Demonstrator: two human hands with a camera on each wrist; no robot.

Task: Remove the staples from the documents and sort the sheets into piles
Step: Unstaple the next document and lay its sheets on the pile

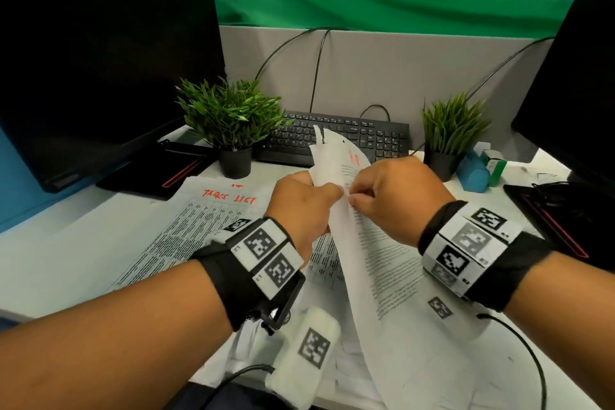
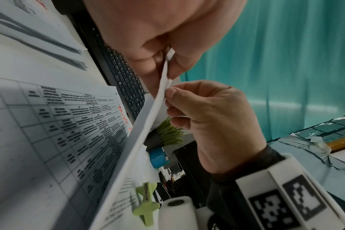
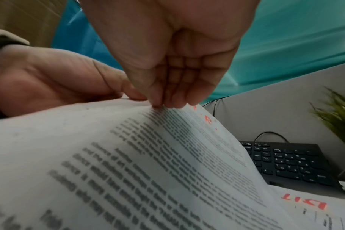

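Observation:
A stapled document (image 1: pixel 372 260) of printed text with red marks near its top is held up on edge above the desk. My left hand (image 1: pixel 336 191) pinches its upper edge from the left. My right hand (image 1: pixel 353 199) pinches the same edge just beside it, fingertips nearly touching. In the left wrist view the left hand (image 2: pixel 167 62) grips the thin paper edge (image 2: pixel 140 129), and the right hand (image 2: pixel 168 99) pinches one sheet below it. In the right wrist view the right hand (image 3: pixel 161 104) nips the page (image 3: pixel 148 155). No staple can be made out. A green staple remover (image 2: pixel 146 200) lies on papers.
A table sheet with a red heading (image 1: pixel 199 226) lies flat on the desk under my hands, with more sheets near the front edge. Behind stand a black keyboard (image 1: pixel 366 140), two potted plants (image 1: pixel 233 116) (image 1: pixel 449 130), a blue object (image 1: pixel 474 173) and two dark monitors.

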